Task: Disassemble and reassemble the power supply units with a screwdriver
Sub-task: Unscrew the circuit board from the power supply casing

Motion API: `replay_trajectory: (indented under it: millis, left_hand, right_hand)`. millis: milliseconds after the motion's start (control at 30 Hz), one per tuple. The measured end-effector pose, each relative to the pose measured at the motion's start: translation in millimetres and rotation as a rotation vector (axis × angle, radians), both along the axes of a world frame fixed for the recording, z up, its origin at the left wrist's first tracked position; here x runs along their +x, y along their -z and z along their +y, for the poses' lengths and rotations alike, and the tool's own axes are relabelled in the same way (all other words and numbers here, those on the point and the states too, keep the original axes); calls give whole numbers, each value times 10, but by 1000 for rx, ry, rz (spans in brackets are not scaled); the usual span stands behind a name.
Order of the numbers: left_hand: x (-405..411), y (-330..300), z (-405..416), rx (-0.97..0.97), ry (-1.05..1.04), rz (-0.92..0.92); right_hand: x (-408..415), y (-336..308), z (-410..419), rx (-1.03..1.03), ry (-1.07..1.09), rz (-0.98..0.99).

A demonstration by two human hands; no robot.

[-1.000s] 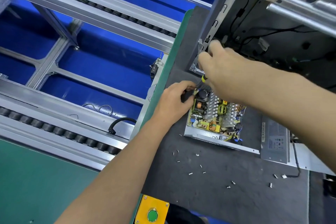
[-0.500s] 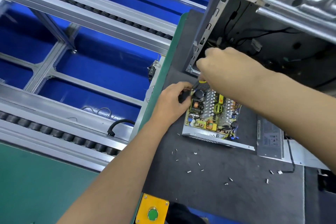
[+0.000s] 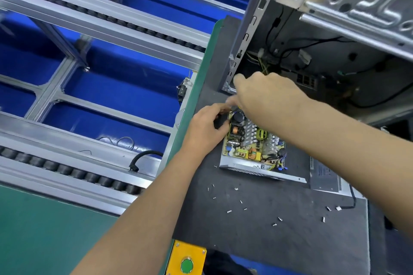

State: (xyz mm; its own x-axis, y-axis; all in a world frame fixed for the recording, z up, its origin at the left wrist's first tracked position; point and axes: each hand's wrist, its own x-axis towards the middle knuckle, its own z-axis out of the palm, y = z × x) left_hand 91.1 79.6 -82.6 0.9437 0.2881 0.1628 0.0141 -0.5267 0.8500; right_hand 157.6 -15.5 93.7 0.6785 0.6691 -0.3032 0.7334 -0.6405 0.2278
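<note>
Head view, looking down on dark grey mat-covered desk (image 3: 257,241). Open silver-cased power supply unit with yellow circuit board and pale heatsinks (image 3: 252,147) lying flat on desk, lid off, just below tall open grey metal computer case (image 3: 312,29). Left hand (image 3: 206,127) at unit's far-left corner, fingers curled round a small black part at board edge; exact pinch hidden. Right hand (image 3: 266,98) above same corner, fingers curled down, blurred; screwdriver not plainly visible now, so grip contents impossible to confirm, likely a driver handle. Small loose silver screws (image 3: 228,211) scattered on mat near unit's front, more at right near flat grey metal cover plate (image 3: 326,176). Yellow box with green push button (image 3: 187,264) at desk's near edge. Silver roller conveyor rails over blue floor (image 3: 89,87) at left. Likely step: working a corner screw or freeing board from shell, disassembly part way. For doing it well: steady left-hand hold on casing, not on components; driver tip seated square and upright before turning; downward pressure kept light to avoid slipping onto black capacitor (image 3: 238,116) right beside. Freed screw best parked with the others, away from mat edge. Risks as judged: cam-out, scratched board, screw rolling off.
</note>
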Motion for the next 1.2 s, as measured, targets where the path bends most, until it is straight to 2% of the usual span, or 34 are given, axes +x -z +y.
replay_trajectory:
  millis: [67,233,333,400,467,600,700,800,833,900,1033,1133,1200]
  left_hand:
    - [8,-10,-3,-17,11,12]
    - [5,7,5,-30,16,28]
    - [2,10,6,-28,22,40]
    - [-7,1,5,-20,20,30]
    - [-1,1,0,-17,15,23]
    - [-1,15,5,-23,21,28]
    - [-2,6,8,-22,21,44]
    - [-12,-12,8,-19,14,47]
    - [-13,-14,5,-13,15,46]
    - [-7,-14,5,-2,10,35]
    - [-1,-4,2,1,12,38]
    - [-3,6,2,-1,14,40]
    - [-12,-11,-4,3,5,28]
  right_hand:
    - [-1,-36,-10,10,-19,42]
    - [32,-69,20,-58,-150,-70]
    - [-1,-14,21,-29,-33,-95]
    - [34,-41,-20,4,58,-4]
    - [62,-73,-54,-14,-21,50]
    - [24,-80,-39,-23,-134,-38]
    - [40,-30,-38,-38,-62,-104]
    - [102,-36,-127,7,111,-2]
    - [105,-43,-167,34,120,74]
    - [82,-67,-202,80,-1,122]
    - [44,-45,-159,47,-93,-15]
    - [4,2,-100,-20,-29,-128]
    - [50,-17,-88,-4,74,-45]
